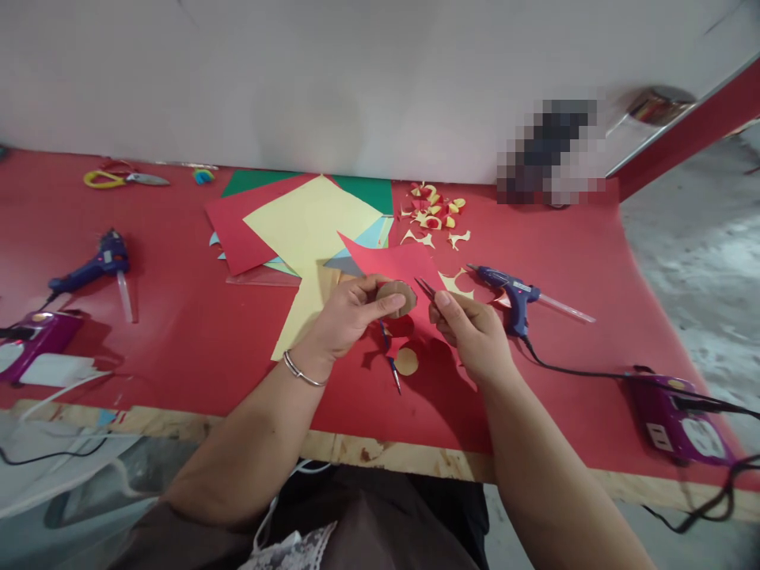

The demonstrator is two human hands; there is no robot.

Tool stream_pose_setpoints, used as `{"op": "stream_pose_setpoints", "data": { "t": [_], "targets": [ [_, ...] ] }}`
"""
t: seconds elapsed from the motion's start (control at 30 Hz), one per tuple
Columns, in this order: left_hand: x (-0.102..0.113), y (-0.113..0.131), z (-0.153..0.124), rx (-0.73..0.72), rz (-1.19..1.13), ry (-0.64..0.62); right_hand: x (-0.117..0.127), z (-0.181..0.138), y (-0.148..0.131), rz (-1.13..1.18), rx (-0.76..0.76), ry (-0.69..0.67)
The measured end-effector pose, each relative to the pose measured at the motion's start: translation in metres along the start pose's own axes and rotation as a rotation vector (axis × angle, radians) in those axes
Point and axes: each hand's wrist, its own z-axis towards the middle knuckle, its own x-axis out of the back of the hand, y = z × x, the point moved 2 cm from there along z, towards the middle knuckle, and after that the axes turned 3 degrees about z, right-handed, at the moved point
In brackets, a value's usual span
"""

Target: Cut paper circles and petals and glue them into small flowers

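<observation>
My left hand (356,313) pinches a round brown disc (402,298) between thumb and fingers, just above the table. In my right hand (472,328) are slim scissors (425,288), their narrow blades pointing toward the disc without touching it; the handles are hidden by my fingers. A curled sheet of red paper (385,260) lies behind and beneath both hands. Below the disc, a pen-like tool (394,372) with a metal tip rests beside a pale yellow paper circle (407,362).
Yellow sheets (314,222) overlap other coloured paper at the back. Red and yellow cut pieces (431,210) are heaped behind my right hand. Glue guns lie right (511,289) and left (100,261), with cords. Yellow-handled scissors (124,180) are far left. Purple power boxes (677,419) flank the table.
</observation>
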Motion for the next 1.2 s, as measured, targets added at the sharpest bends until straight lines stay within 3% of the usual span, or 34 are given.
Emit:
{"op": "stream_pose_setpoints", "data": {
  "t": [0.13,0.3,0.73,1.2],
  "targets": [
    [-0.007,-0.011,-0.001,-0.009,-0.104,0.157,-0.002,-0.002,0.0,-0.005,0.037,0.031],
    [-0.017,-0.019,-0.002,-0.013,-0.26,0.215,-0.008,-0.005,-0.006,-0.052,0.087,0.05],
    [-0.04,-0.02,-0.008,0.087,-0.531,0.199,-0.01,-0.006,-0.014,-0.121,0.2,0.104],
    [-0.039,-0.02,-0.007,0.01,-0.46,0.192,-0.01,-0.008,-0.015,-0.085,0.199,0.098]
  ]
}}
